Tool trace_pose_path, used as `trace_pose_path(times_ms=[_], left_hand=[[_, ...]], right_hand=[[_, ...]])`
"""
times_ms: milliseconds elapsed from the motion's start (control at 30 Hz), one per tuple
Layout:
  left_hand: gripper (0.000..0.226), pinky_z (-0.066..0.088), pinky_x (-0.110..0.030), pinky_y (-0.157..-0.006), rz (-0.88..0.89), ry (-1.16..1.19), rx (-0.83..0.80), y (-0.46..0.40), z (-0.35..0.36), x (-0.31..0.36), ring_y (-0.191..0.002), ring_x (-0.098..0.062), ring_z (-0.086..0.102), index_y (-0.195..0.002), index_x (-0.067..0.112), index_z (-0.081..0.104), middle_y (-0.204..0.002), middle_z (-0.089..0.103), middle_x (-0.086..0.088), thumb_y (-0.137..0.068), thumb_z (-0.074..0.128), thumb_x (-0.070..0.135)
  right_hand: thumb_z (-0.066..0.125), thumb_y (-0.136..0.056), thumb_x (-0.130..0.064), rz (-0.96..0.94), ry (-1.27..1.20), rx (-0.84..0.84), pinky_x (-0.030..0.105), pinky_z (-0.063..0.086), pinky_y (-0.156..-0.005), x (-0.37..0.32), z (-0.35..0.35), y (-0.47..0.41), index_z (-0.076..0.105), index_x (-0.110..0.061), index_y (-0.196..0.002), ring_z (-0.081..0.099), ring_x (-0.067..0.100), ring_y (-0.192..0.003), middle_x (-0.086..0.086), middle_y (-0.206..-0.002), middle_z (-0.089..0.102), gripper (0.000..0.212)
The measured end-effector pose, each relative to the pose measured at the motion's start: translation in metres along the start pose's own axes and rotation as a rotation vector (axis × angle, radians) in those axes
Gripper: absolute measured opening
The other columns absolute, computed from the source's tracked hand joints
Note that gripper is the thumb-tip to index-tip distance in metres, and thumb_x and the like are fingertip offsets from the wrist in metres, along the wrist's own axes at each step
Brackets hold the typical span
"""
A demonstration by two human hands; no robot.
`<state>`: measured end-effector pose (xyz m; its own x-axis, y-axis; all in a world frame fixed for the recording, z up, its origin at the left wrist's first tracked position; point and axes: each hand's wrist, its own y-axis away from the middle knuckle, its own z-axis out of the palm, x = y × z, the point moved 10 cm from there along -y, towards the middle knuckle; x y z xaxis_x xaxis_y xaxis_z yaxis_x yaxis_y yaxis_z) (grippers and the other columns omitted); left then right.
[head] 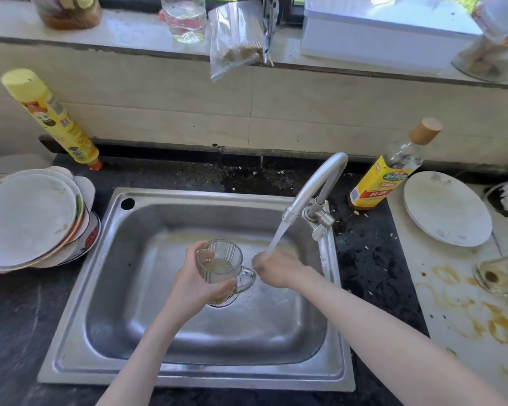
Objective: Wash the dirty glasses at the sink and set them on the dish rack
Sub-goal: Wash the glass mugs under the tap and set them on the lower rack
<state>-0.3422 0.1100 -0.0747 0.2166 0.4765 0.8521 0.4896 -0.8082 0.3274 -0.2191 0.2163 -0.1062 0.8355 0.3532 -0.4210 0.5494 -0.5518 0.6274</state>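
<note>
Steel sink (pixel 71 332) below, we grip glass mug (pixel 220 266) in left hand (pixel 194 284), right hand (pixel 279 269) loose under the stream (pixel 276 235); wet glass may slip.

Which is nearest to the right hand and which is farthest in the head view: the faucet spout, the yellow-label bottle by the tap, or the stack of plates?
From the right hand, under the running water:
1. Faucet spout, just above the hand.
2. Yellow-label bottle, behind the tap, up and to the right.
3. Stack of plates, far left across the sink.

We saw that our left hand (pixel 192 284) and right hand (pixel 279 269) were bare, both forearms uncovered, without sleeves.
</note>
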Motion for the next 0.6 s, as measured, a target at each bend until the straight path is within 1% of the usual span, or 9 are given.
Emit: trace_pose_path(times_ms=[67,133,233,333,400,433,500,533,600], left_hand=[[0.088,0.04,-0.026,-0.089,0.0,0.023,-0.011,-0.003,0.005,0.0,-0.104,-0.007,0.055,-0.115,0.04,0.035,-0.109,0.057,0.011,-0.037,0.073,0.058],[0.082,0.043,-0.029,-0.091,-0.003,0.061,-0.038,-0.006,0.015,0.003,-0.105,-0.008,0.055,-0.11,0.046,0.036,-0.109,0.058,0.01,-0.038,0.076,0.057],[0.081,0.046,-0.03,-0.091,-0.014,0.107,-0.087,-0.01,0.034,0.01,-0.104,-0.006,0.056,-0.109,0.047,0.038,-0.109,0.058,0.009,-0.038,0.077,0.056],[0.086,0.049,-0.034,-0.088,-0.037,0.133,-0.131,-0.015,0.053,0.018,-0.101,-0.01,0.058,-0.116,0.037,0.041,-0.107,0.06,0.009,-0.04,0.077,0.059],[0.081,0.05,-0.028,-0.079,-0.087,0.159,-0.167,-0.016,0.066,0.021,-0.097,-0.01,0.06,-0.117,0.032,0.043,-0.105,0.061,0.007,-0.05,0.082,0.055],[0.076,0.048,-0.023,-0.073,-0.111,0.175,-0.184,-0.016,0.072,0.023,-0.094,-0.007,0.06,-0.118,0.029,0.044,-0.104,0.061,0.008,-0.056,0.082,0.052],[0.068,0.045,-0.019,-0.066,-0.153,0.218,-0.198,-0.016,0.082,0.028,-0.089,-0.003,0.061,-0.116,0.023,0.048,-0.1,0.063,0.009,-0.063,0.077,0.053],[0.061,0.044,-0.019,-0.064,-0.173,0.231,-0.193,-0.016,0.086,0.029,-0.085,-0.002,0.061,-0.112,0.02,0.05,-0.097,0.063,0.01,-0.068,0.073,0.054],[0.041,0.045,-0.021,-0.066,-0.187,0.247,-0.173,-0.012,0.092,0.031,-0.082,-0.001,0.06,-0.109,0.018,0.051,-0.096,0.062,0.009,-0.084,0.06,0.049]], right_hand=[[0.034,-0.099,-0.024,0.014,-0.316,-0.057,0.035,0.045,-0.08,0.008,0.009,0.004,0.054,0.001,-0.095,0.058,0.036,-0.103,0.021,-0.108,0.062,0.033],[0.036,-0.099,-0.041,0.018,-0.667,-0.124,0.038,0.05,-0.092,0.013,0.022,0.013,0.062,-0.008,-0.11,0.063,0.026,-0.1,0.012,-0.108,0.066,0.044],[0.03,-0.097,-0.051,0.005,-1.027,-0.121,0.037,0.049,-0.095,0.025,0.029,0.03,0.063,-0.019,-0.107,0.061,0.017,-0.091,0.001,-0.098,0.069,0.047],[0.032,-0.093,-0.054,-0.019,-1.105,-0.007,0.038,0.05,-0.096,0.043,0.021,0.043,0.062,-0.018,-0.112,0.062,0.02,-0.099,0.006,-0.107,0.068,0.051],[0.037,-0.086,-0.057,-0.035,-1.04,0.064,0.035,0.052,-0.093,0.05,0.016,0.049,0.057,-0.019,-0.12,0.062,0.018,-0.106,0.006,-0.116,0.065,0.055],[0.038,-0.084,-0.057,-0.028,-1.015,0.101,0.032,0.054,-0.088,0.053,0.014,0.05,0.053,-0.019,-0.123,0.063,0.017,-0.104,0.005,-0.116,0.064,0.056],[0.035,-0.092,-0.05,0.006,-1.019,0.186,0.026,0.057,-0.075,0.057,0.007,0.052,0.05,-0.021,-0.124,0.066,0.016,-0.09,0.004,-0.109,0.064,0.046],[0.033,-0.096,-0.046,0.021,-1.031,0.235,0.027,0.057,-0.07,0.059,0.003,0.053,0.05,-0.024,-0.122,0.067,0.017,-0.084,0.004,-0.105,0.065,0.038],[0.031,-0.098,-0.047,0.066,-1.068,0.31,0.036,0.058,-0.072,0.062,-0.001,0.052,0.055,-0.03,-0.109,0.069,0.021,-0.083,0.007,-0.1,0.068,0.031]])
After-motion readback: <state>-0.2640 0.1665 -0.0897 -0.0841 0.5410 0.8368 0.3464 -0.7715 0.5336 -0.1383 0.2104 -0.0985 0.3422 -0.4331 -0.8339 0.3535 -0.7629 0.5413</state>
